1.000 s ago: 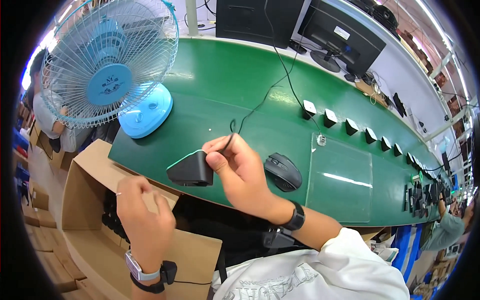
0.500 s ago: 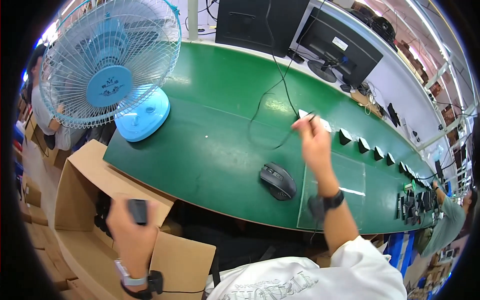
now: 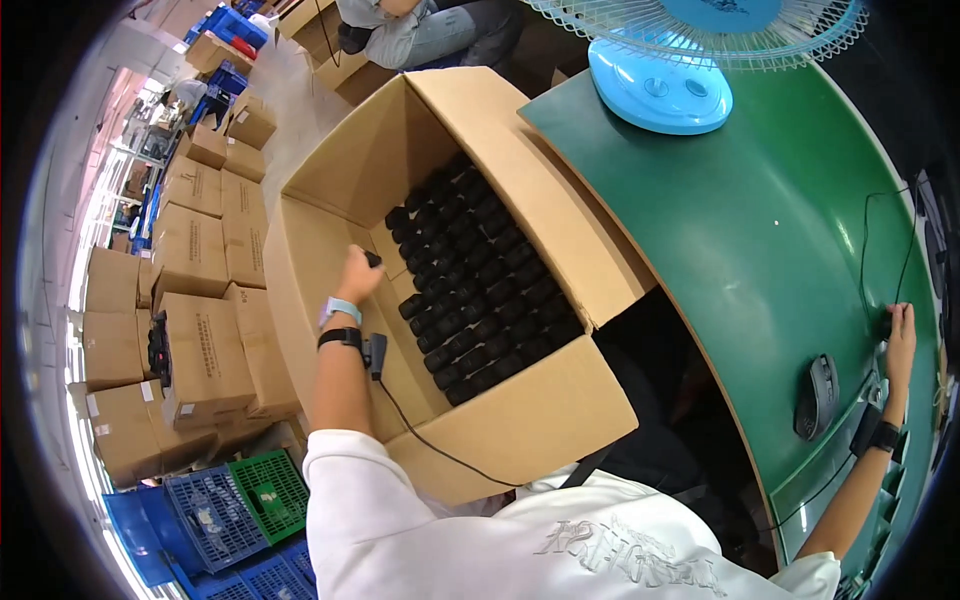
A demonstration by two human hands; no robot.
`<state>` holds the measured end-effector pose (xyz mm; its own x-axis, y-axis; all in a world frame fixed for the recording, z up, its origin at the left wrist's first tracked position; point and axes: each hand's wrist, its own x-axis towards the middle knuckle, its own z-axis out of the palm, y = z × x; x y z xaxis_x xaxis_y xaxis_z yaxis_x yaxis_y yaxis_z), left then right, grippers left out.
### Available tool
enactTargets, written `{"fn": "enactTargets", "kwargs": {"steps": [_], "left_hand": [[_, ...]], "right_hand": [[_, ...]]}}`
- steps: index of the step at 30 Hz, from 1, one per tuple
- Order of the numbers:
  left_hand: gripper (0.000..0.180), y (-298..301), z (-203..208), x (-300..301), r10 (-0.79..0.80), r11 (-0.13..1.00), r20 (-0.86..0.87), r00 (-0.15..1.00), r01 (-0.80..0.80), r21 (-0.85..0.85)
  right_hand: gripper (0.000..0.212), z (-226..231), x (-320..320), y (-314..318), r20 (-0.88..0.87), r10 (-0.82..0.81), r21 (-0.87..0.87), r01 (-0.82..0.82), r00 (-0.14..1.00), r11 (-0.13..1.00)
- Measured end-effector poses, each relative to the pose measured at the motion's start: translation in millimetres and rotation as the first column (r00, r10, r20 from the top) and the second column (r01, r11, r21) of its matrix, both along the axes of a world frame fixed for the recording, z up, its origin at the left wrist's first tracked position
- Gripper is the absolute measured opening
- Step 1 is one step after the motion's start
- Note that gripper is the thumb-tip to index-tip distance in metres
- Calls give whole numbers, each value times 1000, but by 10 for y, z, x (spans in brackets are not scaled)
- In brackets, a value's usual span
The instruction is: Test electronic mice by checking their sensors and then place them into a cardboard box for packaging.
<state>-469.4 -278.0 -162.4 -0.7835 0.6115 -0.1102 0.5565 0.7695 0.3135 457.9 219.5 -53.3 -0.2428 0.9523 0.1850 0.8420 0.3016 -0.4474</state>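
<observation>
Apparently, the small black device (image 3: 373, 259) would handle as light and stiff, its hard casing perhaps a little slippery and easily scuffed, so a hold around the solid body seemed best. It was inside the open cardboard box (image 3: 515, 425), just left of the packed rows of black units (image 3: 475, 285) and apart from them. The left hand (image 3: 359, 278) had its fingers curled around it; one end showed past the fingertips, toward the rows, and the rest was hidden. Over the green table (image 3: 700, 210), the right hand (image 3: 900, 345) was beside a thin black cable (image 3: 865, 250), beyond the computer mouse (image 3: 818, 397); whether its fingers pinched anything, I could not tell.
</observation>
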Motion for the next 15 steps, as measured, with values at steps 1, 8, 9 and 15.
{"fn": "enactTargets", "kwargs": {"steps": [1,8,9,15], "left_hand": [[52,-18,-199,8,-132,987,-121,984,120,-104],[39,28,-698,302,-240,765,-33,970,168,-622],[39,43,-711,350,-252,762,-29,967,180,-622],[31,45,-792,480,-327,761,-227,917,114,-638]], "right_hand": [[34,42,69,2,3,-5,-1,5,1000,1000],[42,516,290,-539,36,-134,174,126,990,977],[42,580,248,-662,41,-146,173,137,988,975],[40,822,-299,-1371,-59,-41,229,54,997,972]]}}
